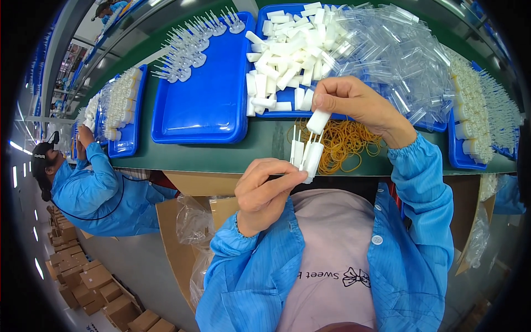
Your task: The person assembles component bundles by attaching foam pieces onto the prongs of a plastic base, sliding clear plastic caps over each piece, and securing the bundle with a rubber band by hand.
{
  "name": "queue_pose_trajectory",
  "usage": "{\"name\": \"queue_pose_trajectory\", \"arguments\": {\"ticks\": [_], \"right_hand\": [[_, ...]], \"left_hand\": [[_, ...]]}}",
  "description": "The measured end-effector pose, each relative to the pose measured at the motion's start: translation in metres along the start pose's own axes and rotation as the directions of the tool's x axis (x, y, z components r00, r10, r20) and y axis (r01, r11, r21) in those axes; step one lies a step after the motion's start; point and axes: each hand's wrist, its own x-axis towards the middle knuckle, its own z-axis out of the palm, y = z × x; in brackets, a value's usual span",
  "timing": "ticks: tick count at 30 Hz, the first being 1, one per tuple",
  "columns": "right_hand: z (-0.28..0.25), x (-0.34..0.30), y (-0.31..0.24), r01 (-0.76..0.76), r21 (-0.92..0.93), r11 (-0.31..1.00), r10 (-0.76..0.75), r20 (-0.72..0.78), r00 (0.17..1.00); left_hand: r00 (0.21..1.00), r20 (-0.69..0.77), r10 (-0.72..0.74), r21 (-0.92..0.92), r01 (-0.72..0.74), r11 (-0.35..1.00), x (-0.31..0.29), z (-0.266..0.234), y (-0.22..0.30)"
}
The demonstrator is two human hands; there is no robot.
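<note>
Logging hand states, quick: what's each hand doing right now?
Left hand: closed, holding a pronged piece carrying white blocks.
Right hand: closed, pinching another white rectangular block.

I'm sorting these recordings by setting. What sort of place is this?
Probably a factory assembly area: blue trays hold many similar white pieces along a green workbench, a co-worker is beside it, and cardboard boxes are stacked nearby.

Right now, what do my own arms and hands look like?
Your left sleeve and right sleeve are loose, bright blue cloth with gathered cuffs. Your left hand and right hand are bare; no gloves, rings or cables show on them.
</note>
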Motion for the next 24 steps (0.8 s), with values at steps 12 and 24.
{"name": "queue_pose_trajectory", "arguments": {"ticks": [12,24], "right_hand": [[0.022,-0.009,-0.014,0.070,-0.182,0.981,-0.069,0.008,0.998],[0.043,-0.014,-0.016,0.160,-0.412,0.897,-0.176,-0.001,0.984]], "left_hand": [[1.000,-0.013,-0.024,0.027,0.024,0.999,-0.005,0.002,-0.001],[0.984,-0.056,-0.169,0.005,0.170,0.985,-0.007,0.004,-0.009]]}}
